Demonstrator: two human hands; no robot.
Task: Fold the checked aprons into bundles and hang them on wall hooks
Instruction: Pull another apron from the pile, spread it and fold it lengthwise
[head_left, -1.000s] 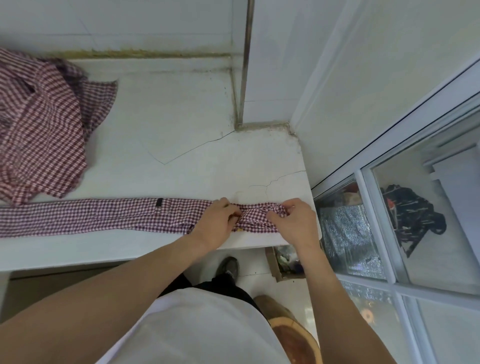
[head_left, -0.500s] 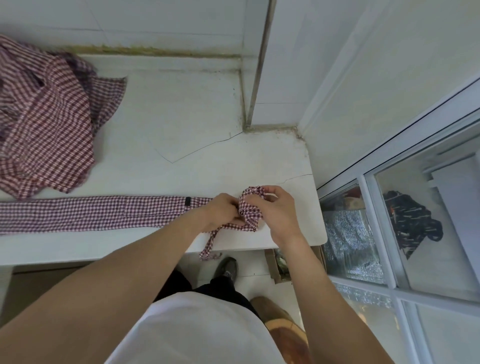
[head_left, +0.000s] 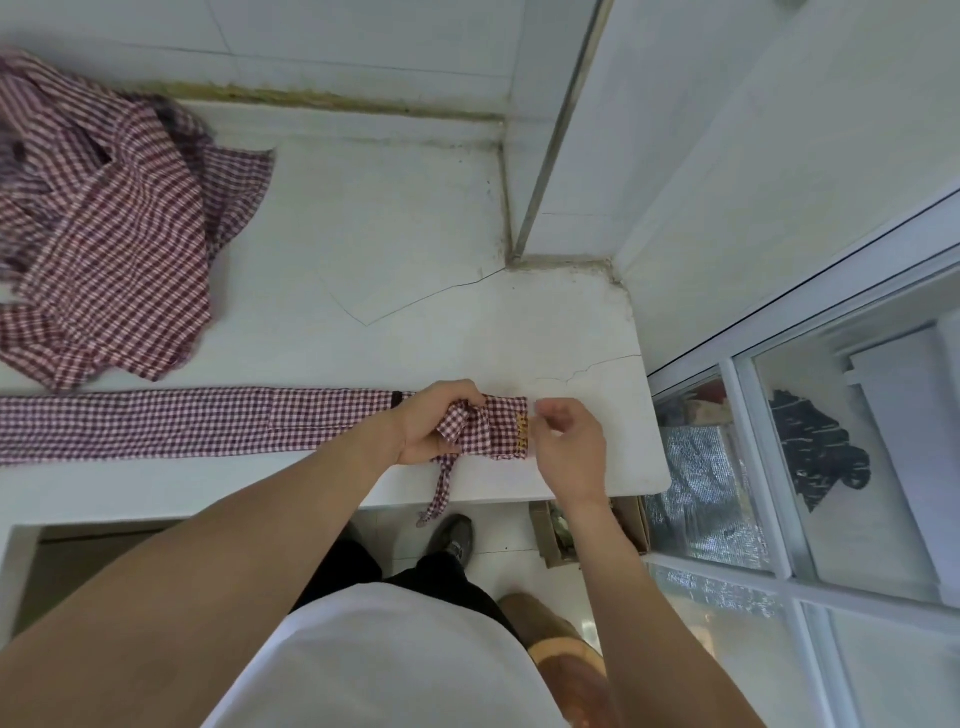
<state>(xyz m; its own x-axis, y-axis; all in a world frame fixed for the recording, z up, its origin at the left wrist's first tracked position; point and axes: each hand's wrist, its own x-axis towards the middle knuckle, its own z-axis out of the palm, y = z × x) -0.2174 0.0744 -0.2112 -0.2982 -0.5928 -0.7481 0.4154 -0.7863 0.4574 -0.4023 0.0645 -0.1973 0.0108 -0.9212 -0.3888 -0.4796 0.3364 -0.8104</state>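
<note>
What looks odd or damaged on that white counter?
The counter has thin cracks: one angled line near its middle, another by the right edge. A grimy seam runs along the back wall. A strap from the folded apron dangles over the front edge.

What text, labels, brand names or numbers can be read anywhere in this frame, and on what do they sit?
None can be read.
Folded apron: a small yellow-orange patch at its rolled end, maybe a label; too blurred to tell.
Same apron: a small dark tab near the left hand, no lettering visible.
Dark garment behind the window glass: pale marks, too blurred to read.
</note>
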